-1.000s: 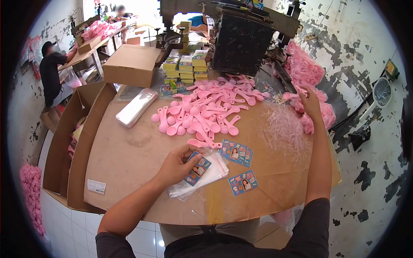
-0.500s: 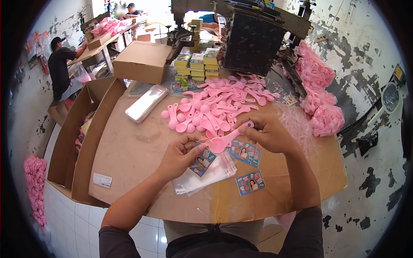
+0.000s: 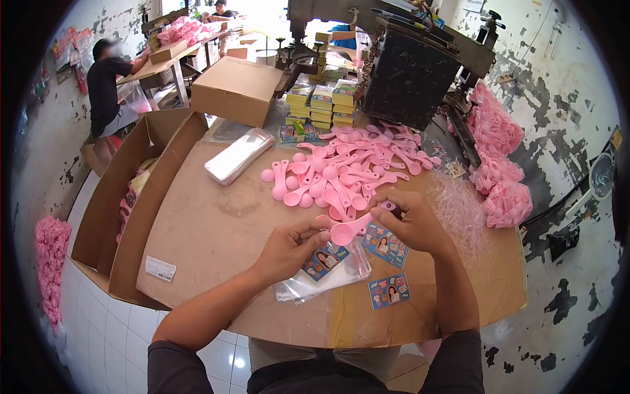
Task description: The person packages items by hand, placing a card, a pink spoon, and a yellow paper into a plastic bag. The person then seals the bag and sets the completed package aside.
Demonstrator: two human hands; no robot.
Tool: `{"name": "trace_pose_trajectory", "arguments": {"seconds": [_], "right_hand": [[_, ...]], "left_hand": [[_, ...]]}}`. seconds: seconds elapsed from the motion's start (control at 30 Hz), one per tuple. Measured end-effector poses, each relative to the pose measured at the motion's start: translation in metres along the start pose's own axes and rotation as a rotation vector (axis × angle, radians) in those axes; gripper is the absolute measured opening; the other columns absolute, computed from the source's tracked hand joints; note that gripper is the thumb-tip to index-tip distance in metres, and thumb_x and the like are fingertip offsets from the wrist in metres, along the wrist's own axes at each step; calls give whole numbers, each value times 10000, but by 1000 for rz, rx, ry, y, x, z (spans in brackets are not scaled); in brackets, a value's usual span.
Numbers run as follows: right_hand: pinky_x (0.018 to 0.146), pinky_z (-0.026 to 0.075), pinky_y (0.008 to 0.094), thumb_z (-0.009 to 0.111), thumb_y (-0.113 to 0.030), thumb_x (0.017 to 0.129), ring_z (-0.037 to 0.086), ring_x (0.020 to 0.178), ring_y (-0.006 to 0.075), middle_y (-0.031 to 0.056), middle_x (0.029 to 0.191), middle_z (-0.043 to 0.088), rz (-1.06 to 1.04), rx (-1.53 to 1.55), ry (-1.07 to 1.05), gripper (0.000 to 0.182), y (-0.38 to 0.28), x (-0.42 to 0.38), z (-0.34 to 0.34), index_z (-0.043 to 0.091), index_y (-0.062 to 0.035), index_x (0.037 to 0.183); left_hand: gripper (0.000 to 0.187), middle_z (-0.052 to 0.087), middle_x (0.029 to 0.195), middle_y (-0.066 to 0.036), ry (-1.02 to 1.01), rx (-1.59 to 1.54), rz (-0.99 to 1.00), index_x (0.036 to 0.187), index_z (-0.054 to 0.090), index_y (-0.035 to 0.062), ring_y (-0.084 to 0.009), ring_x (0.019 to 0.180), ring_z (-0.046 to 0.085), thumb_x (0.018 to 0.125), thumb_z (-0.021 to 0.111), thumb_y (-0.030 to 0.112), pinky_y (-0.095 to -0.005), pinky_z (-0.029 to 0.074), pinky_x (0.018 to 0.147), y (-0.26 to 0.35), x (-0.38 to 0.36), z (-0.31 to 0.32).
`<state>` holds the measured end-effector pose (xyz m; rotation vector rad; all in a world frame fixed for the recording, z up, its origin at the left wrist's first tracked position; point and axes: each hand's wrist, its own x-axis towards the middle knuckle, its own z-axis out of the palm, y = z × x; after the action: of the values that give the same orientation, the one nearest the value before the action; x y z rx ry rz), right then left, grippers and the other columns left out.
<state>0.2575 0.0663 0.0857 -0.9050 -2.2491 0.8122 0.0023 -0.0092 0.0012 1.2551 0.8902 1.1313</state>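
My right hand [image 3: 413,220] pinches the handle of a pink plastic spoon [image 3: 346,231], its round bowl pointing left. Close to that bowl, my left hand [image 3: 292,248] is closed, thumb and fingers together at the upper edge of a blue printed card [image 3: 326,261]. Beneath this card lie clear plastic bags [image 3: 305,289]. More printed cards [image 3: 384,244] lie just right of the bags, and a single card [image 3: 388,291] is nearer to me. Beyond both hands spreads a heap of pink spoons [image 3: 348,164].
A stack of clear bags [image 3: 239,156] lies left of the heap, with piled card bundles [image 3: 321,102] behind. A long open carton [image 3: 154,197] borders the left side. A black machine [image 3: 410,69] stands at the back. Pink bundles [image 3: 502,164] hang right. A person [image 3: 108,85] sits far left.
The view has shifted, so the table appears further right and slightly lower. The left thumb now sits at the card's upper edge, and the card is turned more sideways. The right hand keeps the spoon.
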Motion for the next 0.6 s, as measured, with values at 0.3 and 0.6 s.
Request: {"name": "trace_pose_trajectory", "arguments": {"seconds": [0.3, 0.6], "right_hand": [[900, 520, 375, 633, -188, 975, 668, 1039, 247, 181, 1169, 677, -92, 10, -11, 400, -11, -5, 35, 590, -20, 1336], [1197, 324, 428, 415, -269, 1081, 438, 1433, 282, 149, 1572, 444, -105, 579, -299, 547, -8, 3, 36, 363, -19, 1565]], "left_hand": [[288, 734, 1008, -26, -32, 21, 4, 1248, 678, -5, -46, 864, 644, 1047, 627, 195, -223, 533, 744, 3, -3, 11], [305, 742, 920, -25, -112, -130, -79, 1262, 655, 55, -19, 672, 602, 1063, 599, 279, -198, 469, 575, -1, -1, 3]]}}
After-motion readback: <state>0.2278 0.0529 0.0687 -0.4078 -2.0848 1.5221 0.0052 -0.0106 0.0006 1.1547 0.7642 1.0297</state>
